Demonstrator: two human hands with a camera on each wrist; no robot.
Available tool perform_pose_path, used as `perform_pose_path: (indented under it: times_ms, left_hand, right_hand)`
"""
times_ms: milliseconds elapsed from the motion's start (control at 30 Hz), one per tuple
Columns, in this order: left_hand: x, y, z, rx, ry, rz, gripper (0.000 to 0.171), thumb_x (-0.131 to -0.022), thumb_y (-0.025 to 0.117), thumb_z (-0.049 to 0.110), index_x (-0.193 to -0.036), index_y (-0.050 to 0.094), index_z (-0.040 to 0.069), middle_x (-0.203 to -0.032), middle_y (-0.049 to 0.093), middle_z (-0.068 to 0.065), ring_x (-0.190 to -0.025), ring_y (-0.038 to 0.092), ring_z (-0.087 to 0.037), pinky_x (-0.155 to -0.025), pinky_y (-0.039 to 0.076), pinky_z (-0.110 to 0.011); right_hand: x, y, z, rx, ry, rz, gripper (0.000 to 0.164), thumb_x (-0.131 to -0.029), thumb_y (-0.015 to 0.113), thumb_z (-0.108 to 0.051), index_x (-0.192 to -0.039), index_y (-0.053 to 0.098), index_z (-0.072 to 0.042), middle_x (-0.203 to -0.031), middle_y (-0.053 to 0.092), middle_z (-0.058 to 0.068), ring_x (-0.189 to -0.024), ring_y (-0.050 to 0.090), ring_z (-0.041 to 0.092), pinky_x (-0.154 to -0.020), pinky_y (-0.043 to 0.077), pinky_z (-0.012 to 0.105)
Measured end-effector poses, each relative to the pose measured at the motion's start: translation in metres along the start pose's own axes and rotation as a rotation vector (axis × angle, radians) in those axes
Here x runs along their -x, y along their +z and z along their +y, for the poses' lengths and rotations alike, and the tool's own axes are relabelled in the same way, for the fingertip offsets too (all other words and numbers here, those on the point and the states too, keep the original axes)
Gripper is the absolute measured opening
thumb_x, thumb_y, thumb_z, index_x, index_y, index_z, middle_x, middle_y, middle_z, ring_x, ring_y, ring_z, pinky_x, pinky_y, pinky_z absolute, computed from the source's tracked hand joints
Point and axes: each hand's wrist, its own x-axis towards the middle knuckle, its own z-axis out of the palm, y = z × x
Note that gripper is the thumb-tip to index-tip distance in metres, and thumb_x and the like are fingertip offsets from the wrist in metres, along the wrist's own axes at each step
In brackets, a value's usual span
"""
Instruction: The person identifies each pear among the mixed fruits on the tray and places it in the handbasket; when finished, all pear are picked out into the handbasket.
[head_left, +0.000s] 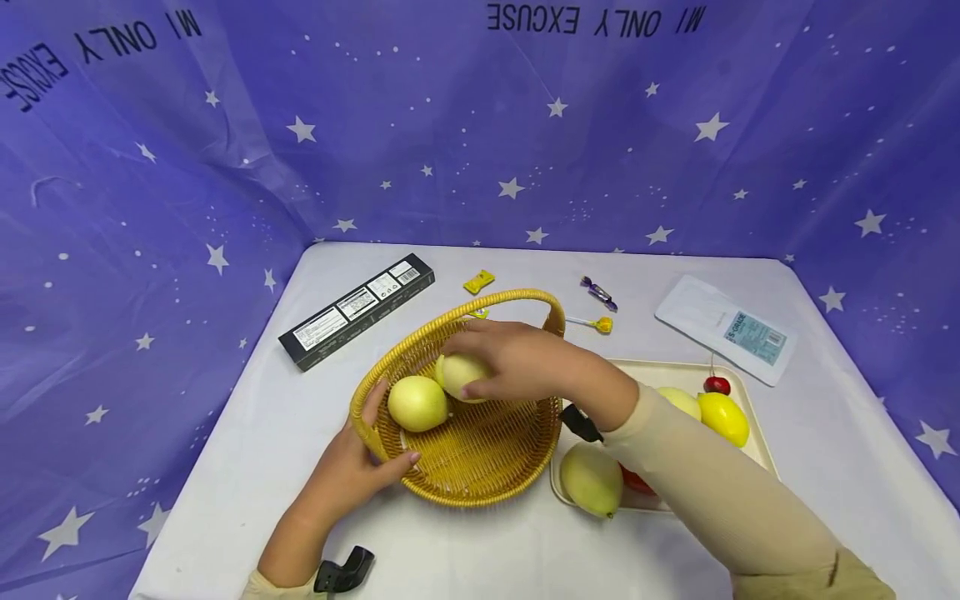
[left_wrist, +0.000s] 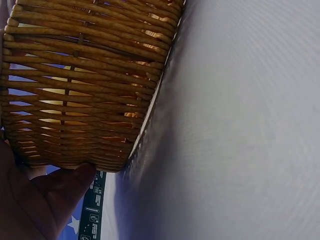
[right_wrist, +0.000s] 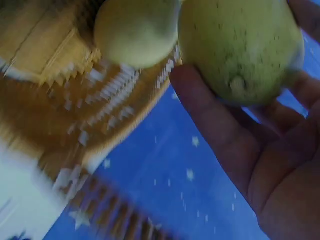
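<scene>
A round wicker basket (head_left: 480,467) with an arched handle stands in the middle of the table. My left hand (head_left: 348,467) grips its left rim, thumb and fingers on either side; in the left wrist view the hand (left_wrist: 45,200) lies against the woven wall (left_wrist: 85,100). Over the basket, my right hand (head_left: 517,362) holds a speckled yellow-green fruit (right_wrist: 240,50) with a stem nub, fingers curled round it. Another pale yellow-green fruit (head_left: 417,404) lies inside the basket, right beside the held one.
A cream tray (head_left: 757,433) on the right, partly under my right forearm, bears a yellow lemon (head_left: 723,419), a cherry (head_left: 717,385) and a green fruit (head_left: 591,479). Behind are a black box (head_left: 356,312), wrapped candies (head_left: 600,293), a lollipop (head_left: 602,324) and a white pouch (head_left: 723,329).
</scene>
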Motion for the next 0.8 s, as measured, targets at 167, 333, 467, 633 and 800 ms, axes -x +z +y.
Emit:
perform_pose_path:
  times_ms: [167, 333, 467, 633, 800]
  left_hand:
    - [-0.001, 0.000, -0.002, 0.005, 0.014, 0.001, 0.106, -0.076, 0.077, 0.052, -0.156, 0.011, 0.029, -0.153, 0.031, -0.009, -0.131, 0.041, -0.032, -0.103, 0.035, -0.055]
    - [-0.001, -0.001, -0.001, 0.006, 0.023, -0.003, 0.107, -0.076, 0.077, 0.052, -0.156, 0.010, 0.030, -0.155, 0.029, -0.004, -0.133, 0.039, -0.026, -0.105, 0.034, -0.051]
    - [0.000, -0.003, 0.000, -0.012, 0.027, -0.007, 0.108, -0.076, 0.076, 0.054, -0.156, 0.008, 0.029, -0.156, 0.027, -0.003, -0.133, 0.039, -0.026, -0.104, 0.035, -0.051]
    - [0.001, -0.004, -0.001, -0.002, 0.031, -0.005, 0.110, -0.075, 0.078, 0.054, -0.157, 0.008, 0.028, -0.155, 0.028, -0.005, -0.133, 0.039, -0.027, -0.103, 0.035, -0.052]
    - [0.001, -0.001, -0.001, 0.025, 0.033, -0.013, 0.110, -0.075, 0.078, 0.053, -0.157, 0.008, 0.026, -0.154, 0.030, -0.008, -0.134, 0.038, -0.028, -0.104, 0.033, -0.053]
  right_hand:
    - [-0.042, 0.013, -0.011, 0.049, 0.053, -0.045, 0.045, -0.089, 0.065, -0.047, -0.128, 0.059, -0.025, -0.113, 0.060, -0.007, -0.099, 0.056, 0.012, -0.085, 0.046, 0.033]
    - [-0.063, 0.026, -0.013, 0.111, 0.036, -0.019, 0.046, -0.091, 0.060, -0.050, -0.129, 0.060, -0.025, -0.114, 0.056, -0.009, -0.090, 0.057, 0.010, -0.082, 0.048, 0.032]
    - [-0.072, 0.033, -0.015, 0.143, 0.049, -0.009, 0.054, -0.093, 0.056, -0.051, -0.143, 0.048, -0.030, -0.131, 0.049, -0.007, -0.094, 0.058, 0.010, -0.086, 0.049, 0.033]
    - [-0.083, 0.037, -0.018, 0.223, 0.050, -0.079, 0.044, -0.091, 0.058, -0.053, -0.129, 0.059, -0.029, -0.112, 0.059, -0.007, -0.085, 0.059, 0.012, -0.080, 0.049, 0.035]
    - [-0.091, 0.051, -0.017, 0.254, 0.042, -0.157, 0.048, -0.086, 0.067, -0.047, -0.129, 0.060, -0.027, -0.109, 0.065, -0.006, -0.097, 0.061, 0.014, -0.082, 0.050, 0.036]
